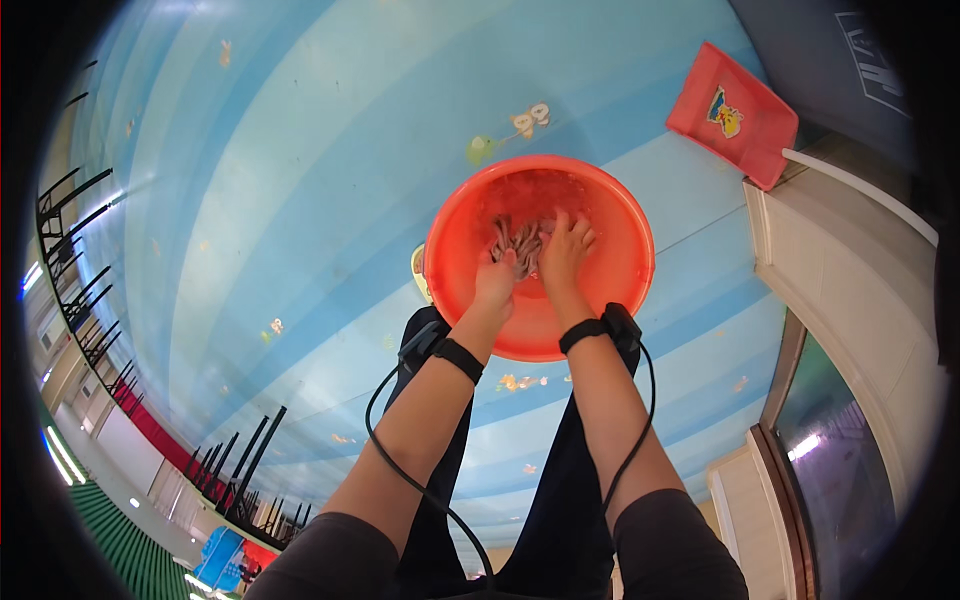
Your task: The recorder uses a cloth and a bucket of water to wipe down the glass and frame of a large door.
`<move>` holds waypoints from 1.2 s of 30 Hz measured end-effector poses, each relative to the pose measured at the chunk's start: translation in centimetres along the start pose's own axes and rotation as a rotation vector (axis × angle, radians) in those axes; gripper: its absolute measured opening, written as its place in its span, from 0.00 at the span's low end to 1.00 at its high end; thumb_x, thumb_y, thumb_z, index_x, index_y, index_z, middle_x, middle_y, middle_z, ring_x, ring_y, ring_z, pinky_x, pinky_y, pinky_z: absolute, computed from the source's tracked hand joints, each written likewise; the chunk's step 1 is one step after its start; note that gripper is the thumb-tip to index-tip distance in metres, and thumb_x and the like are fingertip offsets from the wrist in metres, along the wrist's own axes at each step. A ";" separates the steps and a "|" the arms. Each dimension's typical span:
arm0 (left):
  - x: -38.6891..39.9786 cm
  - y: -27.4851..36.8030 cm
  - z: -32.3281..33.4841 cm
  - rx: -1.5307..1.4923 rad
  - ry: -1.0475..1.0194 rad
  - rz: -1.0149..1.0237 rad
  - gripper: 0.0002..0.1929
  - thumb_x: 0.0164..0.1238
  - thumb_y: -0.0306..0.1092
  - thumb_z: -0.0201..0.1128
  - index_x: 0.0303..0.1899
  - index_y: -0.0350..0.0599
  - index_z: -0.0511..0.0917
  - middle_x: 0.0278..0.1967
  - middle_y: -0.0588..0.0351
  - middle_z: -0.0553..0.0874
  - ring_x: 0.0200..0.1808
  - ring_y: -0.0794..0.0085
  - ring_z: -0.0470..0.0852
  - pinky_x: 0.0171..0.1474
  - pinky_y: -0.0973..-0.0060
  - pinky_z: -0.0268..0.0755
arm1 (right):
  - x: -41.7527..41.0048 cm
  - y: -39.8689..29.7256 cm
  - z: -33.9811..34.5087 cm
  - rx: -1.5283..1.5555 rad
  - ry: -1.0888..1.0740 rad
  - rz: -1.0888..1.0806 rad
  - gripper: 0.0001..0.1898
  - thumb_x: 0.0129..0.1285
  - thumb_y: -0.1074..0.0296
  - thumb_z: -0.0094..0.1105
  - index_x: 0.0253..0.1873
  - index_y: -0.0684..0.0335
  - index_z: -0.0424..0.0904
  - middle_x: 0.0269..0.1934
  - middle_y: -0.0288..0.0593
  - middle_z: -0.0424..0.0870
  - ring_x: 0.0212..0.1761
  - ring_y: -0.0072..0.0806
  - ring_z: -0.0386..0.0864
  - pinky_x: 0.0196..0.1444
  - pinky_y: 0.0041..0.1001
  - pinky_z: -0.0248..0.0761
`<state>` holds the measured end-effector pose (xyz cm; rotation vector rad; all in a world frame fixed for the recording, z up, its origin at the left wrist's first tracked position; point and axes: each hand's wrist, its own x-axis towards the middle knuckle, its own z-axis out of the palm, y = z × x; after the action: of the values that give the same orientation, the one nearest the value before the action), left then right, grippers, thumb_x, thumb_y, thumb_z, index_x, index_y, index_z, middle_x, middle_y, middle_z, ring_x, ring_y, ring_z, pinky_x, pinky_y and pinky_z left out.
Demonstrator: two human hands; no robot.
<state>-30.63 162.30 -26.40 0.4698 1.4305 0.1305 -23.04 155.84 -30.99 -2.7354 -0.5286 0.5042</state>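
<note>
A round orange-red plastic basin [536,330] stands on the blue patterned floor in front of me, between and just beyond my knees. Inside it is a crumpled grey-brown cloth [521,244], which looks wet. My left hand [496,277] grips the near left side of the cloth, thumb on top. At the cloth's right edge is my right hand [568,247], its fingers bent and partly spread; whether it pinches any of the fabric cannot be made out. Water seems to lie in the basin, though its level is unclear.
A red plastic dustpan [757,127] with a cartoon sticker and a white handle [862,187] lies at the upper right, by a cream ledge [840,255]. A dark panel [817,60] is beyond it. Black metal legs [82,292] line the far left. Black cables hang from my wrist straps.
</note>
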 end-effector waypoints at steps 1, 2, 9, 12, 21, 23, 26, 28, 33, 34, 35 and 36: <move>0.9 -0.5 -0.3 0.003 0.002 0.000 0.22 0.65 0.22 0.51 0.60 0.42 0.62 0.51 0.56 0.76 0.49 0.72 0.75 0.52 0.73 0.67 | -0.1 0.0 1.0 0.002 -0.002 0.002 0.13 0.57 0.66 0.57 0.48 0.53 0.75 0.53 0.48 0.70 0.55 0.51 0.64 0.54 0.48 0.57; 1.7 -1.0 -0.5 0.067 0.022 0.002 0.22 0.65 0.23 0.51 0.60 0.42 0.62 0.50 0.56 0.76 0.48 0.73 0.75 0.50 0.74 0.67 | -0.4 -0.3 2.1 -0.133 -0.033 0.058 0.14 0.56 0.65 0.58 0.48 0.54 0.75 0.56 0.51 0.68 0.58 0.54 0.62 0.56 0.50 0.55; 3.6 -2.5 0.9 0.139 -0.044 -0.127 0.13 0.68 0.36 0.51 0.48 0.39 0.72 0.38 0.54 0.80 0.35 0.70 0.78 0.43 0.74 0.70 | 0.8 1.1 2.8 0.236 -0.257 0.397 0.16 0.49 0.70 0.61 0.46 0.57 0.77 0.42 0.51 0.79 0.47 0.46 0.76 0.50 0.39 0.68; 3.6 0.9 -1.3 -0.174 -0.076 -0.419 0.16 0.69 0.45 0.51 0.50 0.46 0.73 0.46 0.55 0.78 0.43 0.69 0.77 0.45 0.73 0.71 | -3.6 -4.2 -3.5 0.605 -0.282 0.189 0.09 0.48 0.73 0.62 0.36 0.60 0.75 0.31 0.49 0.79 0.35 0.44 0.78 0.37 0.36 0.69; -1.3 2.5 1.6 0.168 -0.427 0.022 0.17 0.73 0.42 0.43 0.54 0.45 0.69 0.46 0.55 0.78 0.46 0.66 0.78 0.45 0.70 0.73 | -4.8 -6.0 -9.3 0.683 -0.082 0.157 0.11 0.59 0.62 0.58 0.39 0.63 0.71 0.33 0.51 0.75 0.37 0.45 0.71 0.40 0.38 0.63; -2.5 3.7 2.7 -0.015 -0.241 -0.343 0.15 0.73 0.39 0.44 0.54 0.44 0.69 0.47 0.54 0.77 0.48 0.67 0.77 0.47 0.71 0.73 | -1.7 -2.3 -5.4 0.700 -0.135 0.171 0.11 0.62 0.64 0.56 0.41 0.65 0.69 0.37 0.51 0.74 0.40 0.41 0.72 0.42 0.36 0.65; -0.8 2.0 0.5 -0.051 -0.393 -0.234 0.10 0.70 0.31 0.49 0.49 0.43 0.71 0.45 0.58 0.76 0.45 0.75 0.75 0.51 0.77 0.67 | 0.5 0.0 -0.8 0.377 -0.119 0.239 0.11 0.60 0.64 0.58 0.42 0.64 0.70 0.41 0.52 0.74 0.44 0.44 0.70 0.45 0.38 0.64; 0.2 1.1 -0.3 -0.092 -0.023 -0.036 0.13 0.66 0.28 0.51 0.52 0.43 0.70 0.45 0.58 0.76 0.45 0.75 0.74 0.51 0.77 0.65 | 1.2 -1.0 0.3 0.101 0.005 0.339 0.13 0.58 0.65 0.58 0.46 0.61 0.71 0.43 0.51 0.74 0.49 0.46 0.68 0.48 0.40 0.62; -0.7 1.1 1.3 0.092 0.089 -0.003 0.17 0.63 0.28 0.52 0.54 0.43 0.68 0.44 0.61 0.76 0.47 0.76 0.73 0.52 0.74 0.64 | 0.3 0.2 2.7 -0.234 -0.209 0.262 0.16 0.58 0.62 0.57 0.51 0.57 0.72 0.56 0.53 0.69 0.54 0.45 0.67 0.54 0.42 0.57; -0.6 0.7 1.8 0.073 0.084 -0.068 0.18 0.62 0.28 0.52 0.54 0.43 0.67 0.44 0.61 0.76 0.47 0.76 0.72 0.52 0.73 0.64 | 0.3 1.0 3.1 -0.400 -0.246 0.081 0.16 0.58 0.63 0.57 0.51 0.57 0.73 0.55 0.54 0.71 0.52 0.43 0.70 0.55 0.42 0.57; -0.6 0.4 2.4 0.067 0.072 -0.077 0.18 0.62 0.28 0.52 0.54 0.43 0.67 0.44 0.61 0.76 0.47 0.76 0.72 0.52 0.73 0.64 | 0.5 2.2 3.2 -0.415 -0.241 0.084 0.16 0.58 0.63 0.57 0.51 0.57 0.73 0.55 0.54 0.71 0.52 0.43 0.70 0.55 0.42 0.57; -0.6 0.5 1.8 0.071 0.084 -0.126 0.18 0.63 0.30 0.53 0.55 0.44 0.67 0.44 0.61 0.76 0.46 0.76 0.73 0.51 0.73 0.65 | 0.8 0.8 2.1 -0.345 -0.496 0.158 0.13 0.59 0.65 0.56 0.48 0.59 0.75 0.47 0.51 0.76 0.49 0.43 0.74 0.51 0.41 0.63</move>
<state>-28.84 162.15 -25.56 0.4351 1.5469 -0.0024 -22.93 155.98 -33.40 -2.9875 -0.5578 1.2570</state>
